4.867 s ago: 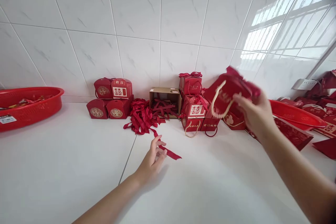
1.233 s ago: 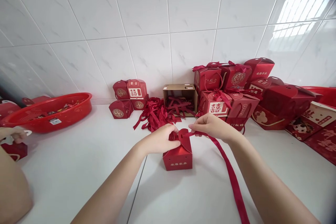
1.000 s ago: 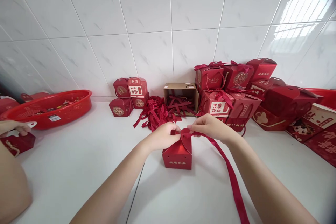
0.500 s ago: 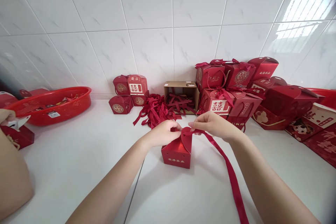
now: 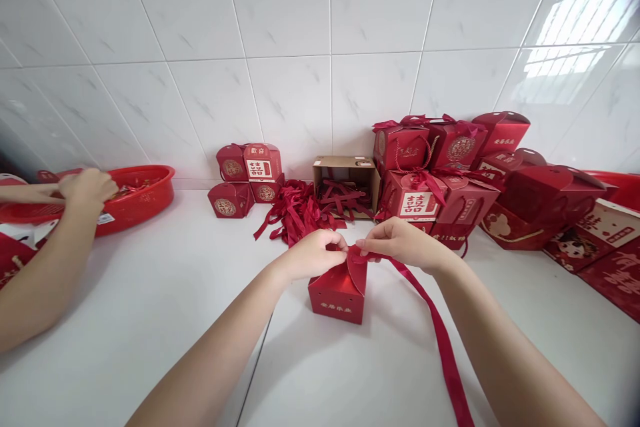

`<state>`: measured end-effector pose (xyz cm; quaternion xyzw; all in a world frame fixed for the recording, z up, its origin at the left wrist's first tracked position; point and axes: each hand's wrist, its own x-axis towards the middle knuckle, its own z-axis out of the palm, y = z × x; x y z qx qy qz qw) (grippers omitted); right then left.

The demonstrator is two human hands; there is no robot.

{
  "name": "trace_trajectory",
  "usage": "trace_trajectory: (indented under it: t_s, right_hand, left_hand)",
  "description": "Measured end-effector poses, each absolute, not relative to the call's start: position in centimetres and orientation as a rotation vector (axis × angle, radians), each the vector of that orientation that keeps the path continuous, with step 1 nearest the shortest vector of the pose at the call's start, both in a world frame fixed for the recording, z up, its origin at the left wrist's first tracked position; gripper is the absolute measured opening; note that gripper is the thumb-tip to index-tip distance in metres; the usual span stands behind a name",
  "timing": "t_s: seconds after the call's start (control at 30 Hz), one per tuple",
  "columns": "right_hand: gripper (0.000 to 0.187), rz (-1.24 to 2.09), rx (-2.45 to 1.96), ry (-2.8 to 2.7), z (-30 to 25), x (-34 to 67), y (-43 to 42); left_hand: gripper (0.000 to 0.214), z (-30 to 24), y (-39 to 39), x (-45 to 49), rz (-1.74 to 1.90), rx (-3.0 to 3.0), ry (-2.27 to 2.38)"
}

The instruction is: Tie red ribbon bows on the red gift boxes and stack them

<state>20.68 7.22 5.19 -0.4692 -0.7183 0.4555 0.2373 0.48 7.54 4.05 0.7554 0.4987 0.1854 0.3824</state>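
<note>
A small red gift box (image 5: pixel 337 297) with gold lettering stands upright on the white table in front of me, its top flaps folded together. My left hand (image 5: pixel 320 253) is closed at the left of the box top, thumb and fingers pinching at the flaps; the fingertips are partly hidden. At the right of the top, my right hand (image 5: pixel 397 243) pinches a dark red ribbon (image 5: pixel 437 320) close against the flap. The ribbon passes at the top of the box, and its long tail runs down the table toward me, between the box and my right forearm.
A pile of red ribbons (image 5: pixel 295 210) lies behind the box, beside an open cardboard box (image 5: pixel 345 161) holding more. Red gift boxes (image 5: pixel 415 203) are stacked at right, several smaller ones (image 5: pixel 230 200) at back left. A co-worker's hand (image 5: pixel 87 187) is over a red basin (image 5: pixel 145 203).
My right hand has shifted slightly left and down, bringing the ribbon closer to the box top. My left hand stays there. At left, the co-worker's hands have moved over the basin.
</note>
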Motion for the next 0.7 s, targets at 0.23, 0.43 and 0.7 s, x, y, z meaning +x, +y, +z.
trace_trajectory:
  t_s: [0.23, 0.43, 0.7]
  right_hand:
    - [0.023, 1.139, -1.388, -1.996, 5.0, 20.7, 7.1]
    - [0.015, 1.146, -1.39, -2.007, 5.0, 20.8, 7.2]
    - [0.032, 1.184, -1.484, -2.021, 3.9, 22.6, 8.6]
  left_hand:
    - [0.014, 4.6, 7.5, 0.3, 0.571, 1.905, 1.262]
    - [0.013, 5.3, 7.0, 0.1, 0.575, 1.944, 1.355]
    - [0.02, 5.2, 6.7, 0.2, 0.422, 1.972, 1.336]
